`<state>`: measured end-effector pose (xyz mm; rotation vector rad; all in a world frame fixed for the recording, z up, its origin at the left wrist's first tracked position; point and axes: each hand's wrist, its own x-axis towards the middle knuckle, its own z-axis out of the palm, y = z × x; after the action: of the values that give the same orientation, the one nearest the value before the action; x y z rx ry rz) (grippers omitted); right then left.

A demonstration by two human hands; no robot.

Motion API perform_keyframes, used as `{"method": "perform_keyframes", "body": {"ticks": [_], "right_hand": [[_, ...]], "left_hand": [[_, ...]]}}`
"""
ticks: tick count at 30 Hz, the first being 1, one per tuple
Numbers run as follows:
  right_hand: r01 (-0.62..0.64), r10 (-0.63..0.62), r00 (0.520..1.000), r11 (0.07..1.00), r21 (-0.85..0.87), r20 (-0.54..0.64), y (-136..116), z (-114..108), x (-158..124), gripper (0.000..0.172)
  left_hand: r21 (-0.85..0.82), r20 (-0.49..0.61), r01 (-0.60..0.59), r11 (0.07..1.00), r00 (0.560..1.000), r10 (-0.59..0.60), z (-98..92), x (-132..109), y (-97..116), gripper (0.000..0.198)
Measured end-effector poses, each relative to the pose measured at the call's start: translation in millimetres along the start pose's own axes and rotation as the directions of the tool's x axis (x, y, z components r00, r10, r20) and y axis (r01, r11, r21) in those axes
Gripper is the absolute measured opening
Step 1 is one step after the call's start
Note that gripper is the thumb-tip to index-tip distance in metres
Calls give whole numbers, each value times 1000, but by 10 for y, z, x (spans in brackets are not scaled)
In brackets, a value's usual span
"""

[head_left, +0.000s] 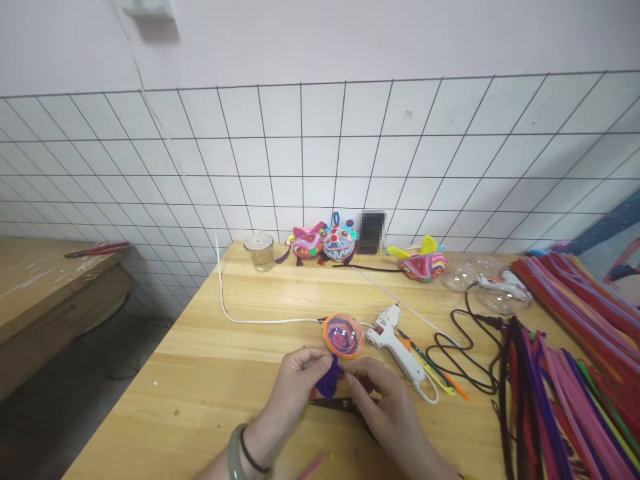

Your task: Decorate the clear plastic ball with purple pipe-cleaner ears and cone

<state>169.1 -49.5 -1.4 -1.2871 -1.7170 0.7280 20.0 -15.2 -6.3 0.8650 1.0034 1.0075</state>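
Between my two hands is a small bundle of purple pipe cleaner (328, 381), bent into a zigzag or fan-like shape. My left hand (306, 375) pinches its upper left side between thumb and fingers. At its right edge, my right hand (379, 393) has thumb and fingertips closed together on it; the exact grip is partly hidden. Below the bundle lie black scissors (340, 404), partly covered by my right hand. Just beyond my fingers sits a clear round dome (343, 335) with an orange rim and pink and purple coils inside.
A white glue gun (397, 347) lies right of the dome, its cord by colored sticks. Heaps of pipe cleaners (560, 400) cover the right side. Along the wall stand a glass cup (260, 252), colorful fish-like crafts (339, 241) and clear plastic domes (500, 293). Black cable (450, 360) loops across the table.
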Motion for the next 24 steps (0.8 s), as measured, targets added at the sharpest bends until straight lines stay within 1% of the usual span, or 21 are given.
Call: {"method": "perform_keyframes", "body": {"ticks": [4,12,17,21,24], "right_hand": [[-46,46,999,999,12,28,-9,-3,6,19],[-26,25,999,999,29,35,10,-5,13,18],[-3,1,999,998,56,35,8,-7,14,18],[-20,17,999,998,67,49,12,-11,11,18],[-49,41,996,993,107,76,20,-12,11,17]], "left_hand": [[-14,1,29,999,1000,-29,-1,2,7,31],[-66,59,56,996,997,-52,-6,0,-29,30],[-122,76,104,987,993,-95,-7,-6,-35,29],[-175,77,134,975,989,-122,0,-13,-19,27],[-189,84,152,970,987,-138,0,-19,-13,27]]}}
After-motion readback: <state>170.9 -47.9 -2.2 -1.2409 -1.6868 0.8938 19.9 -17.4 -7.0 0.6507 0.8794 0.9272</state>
